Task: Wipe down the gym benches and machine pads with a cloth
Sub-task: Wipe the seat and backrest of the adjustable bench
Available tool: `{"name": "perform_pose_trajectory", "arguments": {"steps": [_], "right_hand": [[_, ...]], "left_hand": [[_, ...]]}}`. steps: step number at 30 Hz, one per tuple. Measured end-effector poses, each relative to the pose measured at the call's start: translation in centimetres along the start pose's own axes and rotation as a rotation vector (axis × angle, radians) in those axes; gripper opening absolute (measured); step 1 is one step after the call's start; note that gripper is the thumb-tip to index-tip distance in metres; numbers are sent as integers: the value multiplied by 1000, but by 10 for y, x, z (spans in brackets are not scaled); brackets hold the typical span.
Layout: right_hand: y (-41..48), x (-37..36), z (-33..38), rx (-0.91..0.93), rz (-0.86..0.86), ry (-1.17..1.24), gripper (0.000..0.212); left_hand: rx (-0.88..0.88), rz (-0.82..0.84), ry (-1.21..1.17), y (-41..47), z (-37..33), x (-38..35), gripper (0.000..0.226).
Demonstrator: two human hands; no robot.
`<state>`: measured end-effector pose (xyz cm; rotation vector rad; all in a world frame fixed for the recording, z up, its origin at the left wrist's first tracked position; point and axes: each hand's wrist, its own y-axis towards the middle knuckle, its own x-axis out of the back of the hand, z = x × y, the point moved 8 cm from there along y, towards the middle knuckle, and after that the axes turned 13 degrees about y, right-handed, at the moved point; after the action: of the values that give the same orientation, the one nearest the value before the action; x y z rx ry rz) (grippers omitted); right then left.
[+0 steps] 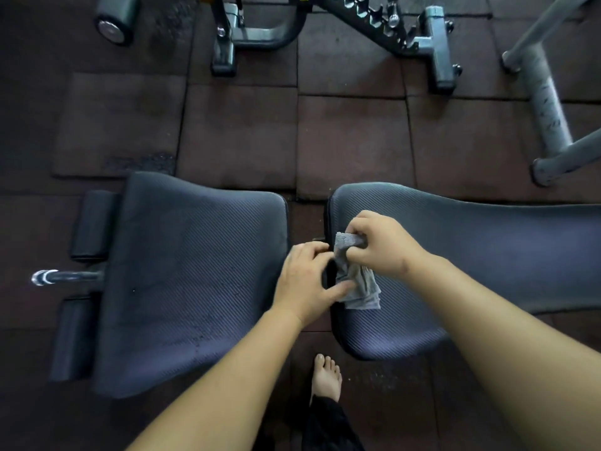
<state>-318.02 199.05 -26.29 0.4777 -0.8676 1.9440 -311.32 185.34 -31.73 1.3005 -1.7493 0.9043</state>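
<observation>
A dark ribbed bench lies below me in two pads: the seat pad (192, 275) on the left and the long back pad (471, 255) on the right, with a narrow gap between them. A bunched grey cloth (361, 284) hangs over the left end of the back pad. My right hand (380, 244) grips the cloth's top. My left hand (309, 281) pinches its lower edge with the thumb and fingers, above the gap.
Two black roller pads (92, 222) and a chrome bar (65, 276) sit left of the seat. Another bench frame (435, 43) stands at the back, a grey machine frame (546, 102) at the right. My bare foot (327, 379) is on the rubber floor tiles.
</observation>
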Motion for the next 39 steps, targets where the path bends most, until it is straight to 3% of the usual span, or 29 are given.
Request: {"name": "perform_pose_trajectory", "arguments": {"steps": [4,11,15,18,23,26,29,34,39], "right_hand": [[-1,3,31,-67,-10,165,8],[59,-29,86,-84,10,224,5],[99,-62,103,-104,20,193,20],[107,-78,108,-98,-69,-16,40],[88,-117,122,34,-192,-55,53],[86,-155,114,-8,-138,-76,67],[88,-176,107,-43,-188,-157,75],[73,-193,106,-77,-300,-230,72],[14,-228,108,-9,-235,-282,71]], "left_hand": [[180,69,-221,-14,12,11,23],[407,48,-346,-38,86,61,14],[350,116,-124,-36,119,86,16],[275,161,55,-36,145,100,34],[127,23,197,-45,194,128,50],[98,-57,308,-52,227,139,55],[71,-60,383,-58,251,134,58],[5,-56,461,-66,267,109,61],[-11,-139,474,-67,267,109,61]]}}
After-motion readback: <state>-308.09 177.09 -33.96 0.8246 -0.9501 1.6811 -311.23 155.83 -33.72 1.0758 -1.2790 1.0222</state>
